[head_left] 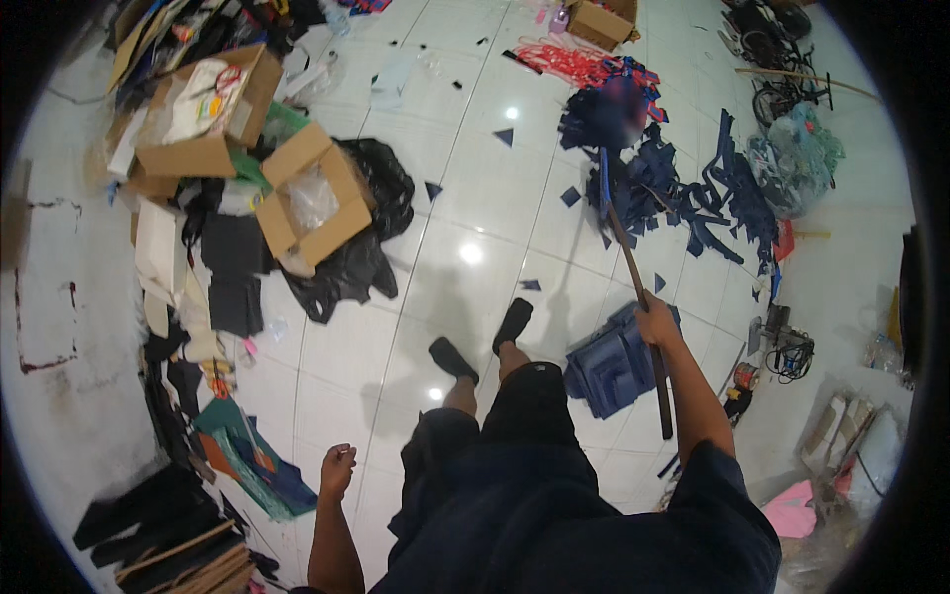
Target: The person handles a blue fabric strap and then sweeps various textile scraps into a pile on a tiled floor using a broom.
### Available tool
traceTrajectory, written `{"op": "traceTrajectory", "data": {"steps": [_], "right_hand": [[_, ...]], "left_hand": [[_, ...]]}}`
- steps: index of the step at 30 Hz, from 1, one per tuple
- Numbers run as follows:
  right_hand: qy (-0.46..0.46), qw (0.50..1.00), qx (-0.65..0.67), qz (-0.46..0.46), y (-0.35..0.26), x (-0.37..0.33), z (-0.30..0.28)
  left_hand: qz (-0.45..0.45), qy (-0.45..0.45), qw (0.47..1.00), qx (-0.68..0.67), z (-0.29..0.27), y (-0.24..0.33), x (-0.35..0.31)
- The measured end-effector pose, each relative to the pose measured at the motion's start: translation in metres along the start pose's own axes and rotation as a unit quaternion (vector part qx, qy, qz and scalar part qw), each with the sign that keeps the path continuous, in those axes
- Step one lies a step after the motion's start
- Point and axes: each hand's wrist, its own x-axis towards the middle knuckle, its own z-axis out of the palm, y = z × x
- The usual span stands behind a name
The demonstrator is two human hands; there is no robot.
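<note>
My right hand (658,322) is closed round the dark handle of a long broom (627,247). The broom slants away over the floor, and its narrow blue end reaches a heap of navy fabric scraps (648,183), where its bristles are hard to make out. Under my right forearm lies a navy bag (609,368), partly behind the handle. My left hand (338,471) hangs low at my left side, fingers curled in, with nothing visible in them. Close by it lie folded green and blue cloth pieces (259,460).
Open cardboard boxes (315,198) and a black plastic bag (381,188) crowd the left. Red strings (564,64) lie beyond the scraps. Along the right wall are a clear plastic bag (795,158) and a cable coil (791,357). Small navy triangles (504,138) dot the white tiles.
</note>
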Motion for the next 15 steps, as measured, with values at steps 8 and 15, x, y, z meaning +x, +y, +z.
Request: {"op": "traceTrajectory", "data": {"steps": [8,15], "right_hand": [[-0.307,0.926,0.222,0.000,-0.074,-0.169,0.087],[-0.339,0.915,0.189,-0.111,-0.061,-0.134,0.200]], "left_hand": [[-0.108,0.004,0.994,0.010,-0.011,-0.098,-0.026],[0.074,0.072,0.978,-0.182,0.027,-0.092,-0.058]]}}
